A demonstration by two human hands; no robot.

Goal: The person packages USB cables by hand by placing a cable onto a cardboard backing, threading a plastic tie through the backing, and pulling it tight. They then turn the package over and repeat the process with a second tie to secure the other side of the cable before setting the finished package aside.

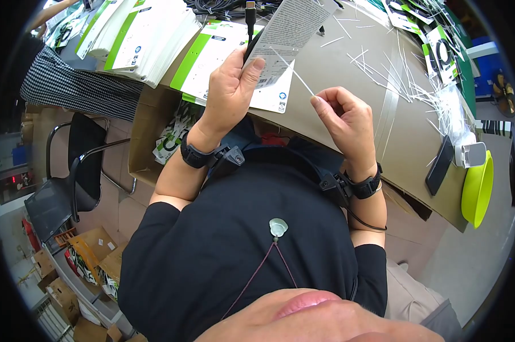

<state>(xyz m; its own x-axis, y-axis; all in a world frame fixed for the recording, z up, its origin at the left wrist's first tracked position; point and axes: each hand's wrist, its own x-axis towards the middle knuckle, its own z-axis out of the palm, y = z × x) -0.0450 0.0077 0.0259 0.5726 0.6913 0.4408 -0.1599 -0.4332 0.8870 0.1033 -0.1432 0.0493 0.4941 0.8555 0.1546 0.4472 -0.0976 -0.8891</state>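
My left hand [229, 88] is closed on a packaging card [294, 31], held tilted above the table with its grey printed side showing. A black cable's plug [250, 16] with a metal tip sticks up behind that hand; the rest of this cable is mostly hidden by the card and fingers. Between thumb and fingertips, my right hand [348, 114] pinches the end of a thin white twist tie [298, 76]. The tie runs straight up to the card's printed face. Below the card lie white and green cards [192, 71] on the table.
Stacked cards [155, 43] stand at the left, black cables [217, 7] behind. Loose white ties [405, 85], packed cables [440, 51], a phone [440, 165] and a lime-green bowl [477, 191] lie right. An open carton [146, 137] sits below; a co-worker's arm [49, 12] shows far left.
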